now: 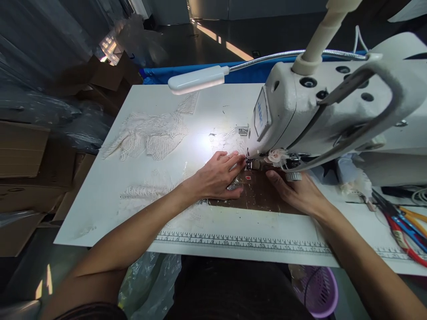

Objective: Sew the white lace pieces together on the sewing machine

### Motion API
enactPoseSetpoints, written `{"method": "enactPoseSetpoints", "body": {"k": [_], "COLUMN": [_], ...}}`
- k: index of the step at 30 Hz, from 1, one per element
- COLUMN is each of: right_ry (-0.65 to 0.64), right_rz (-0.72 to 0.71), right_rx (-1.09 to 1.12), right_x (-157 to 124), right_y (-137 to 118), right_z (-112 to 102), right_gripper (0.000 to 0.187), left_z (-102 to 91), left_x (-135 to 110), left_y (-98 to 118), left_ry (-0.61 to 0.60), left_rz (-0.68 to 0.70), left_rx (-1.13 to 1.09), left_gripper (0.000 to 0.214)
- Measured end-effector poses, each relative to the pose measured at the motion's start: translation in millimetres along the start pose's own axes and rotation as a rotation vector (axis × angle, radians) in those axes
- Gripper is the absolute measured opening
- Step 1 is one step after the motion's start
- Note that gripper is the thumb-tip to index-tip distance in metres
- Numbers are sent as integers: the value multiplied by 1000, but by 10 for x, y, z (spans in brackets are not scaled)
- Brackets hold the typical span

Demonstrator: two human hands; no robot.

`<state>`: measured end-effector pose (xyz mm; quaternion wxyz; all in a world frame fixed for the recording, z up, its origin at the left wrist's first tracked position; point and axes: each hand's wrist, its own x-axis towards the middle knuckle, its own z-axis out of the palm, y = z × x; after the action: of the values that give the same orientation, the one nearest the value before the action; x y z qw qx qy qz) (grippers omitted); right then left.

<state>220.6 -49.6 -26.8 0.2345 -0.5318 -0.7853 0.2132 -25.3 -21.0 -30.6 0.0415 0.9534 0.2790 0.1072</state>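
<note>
White lace fabric (230, 142) (sheer, patterned) lies flat under the sewing machine's presser foot (252, 164)

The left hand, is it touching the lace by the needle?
Touching. The head view shows the left hand lying flat on the lace, fingers pressed down beside the presser foot, no gap under them.

Cardboard boxes (23, 151) stacked at the left edge, gooseneck lamp (196, 80) at upper centre, loose lace pieces (150, 133) on the white counter (100, 200) centre left, scissors (400, 222) at right, purple basket (316, 289) at the bottom right
</note>
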Motion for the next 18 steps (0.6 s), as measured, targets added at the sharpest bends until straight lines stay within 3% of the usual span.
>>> {"method": "enactPoseSetpoints", "body": {"k": [4,8,13,18], "right_ry": [-13,-84,-139,-4], "right_rz": [-20,-128,-216,-313], "right_rx": [-25,-85,-56,21], "right_x": [-83,-167,-346,-682], "right_y": [-78,-161,-306,-400], "right_z": [-56,-250,-421,-584], "right_gripper": [31,27,27,41], "left_z": [-4,-54,-180,-257], "left_x": [-4,25,161,267], "left_y": [-15,-47,-148,-304], "left_ry": [-16,-31,-87,-134], "left_rz": [-10,-28,-14,-69], "left_rx": [-10,-8,-23,-37], "left_gripper": [61,64,54,40]}}
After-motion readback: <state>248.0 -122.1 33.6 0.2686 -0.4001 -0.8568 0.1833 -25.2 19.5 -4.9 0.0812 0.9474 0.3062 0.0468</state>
